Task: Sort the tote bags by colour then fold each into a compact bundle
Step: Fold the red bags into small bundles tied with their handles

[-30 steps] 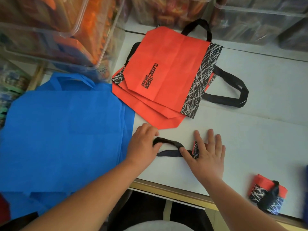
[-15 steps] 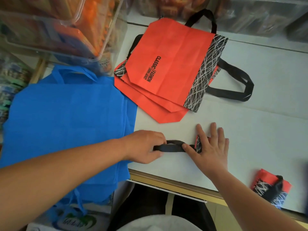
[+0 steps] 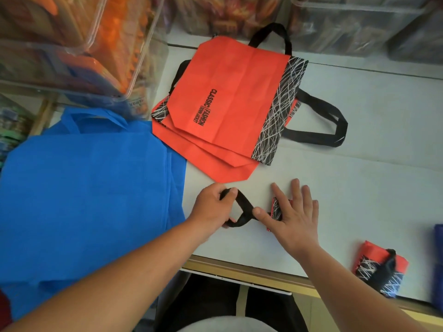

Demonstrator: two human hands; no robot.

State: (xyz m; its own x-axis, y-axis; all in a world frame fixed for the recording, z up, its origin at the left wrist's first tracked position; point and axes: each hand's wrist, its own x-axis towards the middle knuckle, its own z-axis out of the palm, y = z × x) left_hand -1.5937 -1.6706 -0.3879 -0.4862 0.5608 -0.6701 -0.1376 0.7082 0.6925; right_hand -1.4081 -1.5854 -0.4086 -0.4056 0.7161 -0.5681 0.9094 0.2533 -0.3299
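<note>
Fingers (image 3: 217, 191) on black handle (image 3: 244, 206), now twisted

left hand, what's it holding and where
The left hand grips the black handle of the folded red bag at its loop end; the right hand only presses flat on the bag.

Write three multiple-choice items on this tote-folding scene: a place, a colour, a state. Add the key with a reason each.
1. Where does the finished bundle lie?
A) on a chair
B) by the front edge of the table, at the right
C) on the floor

2. What colour are the flat bags at far left?
A) green
B) yellow
C) blue

3. What is the left hand doing?
A) gripping the black handle loop
B) lying flat
C) waving in the air

Key: 1 B, it sits low right by the edge; 2 C, they are plainly blue; 3 A, its fingers curl round the loop.
</note>
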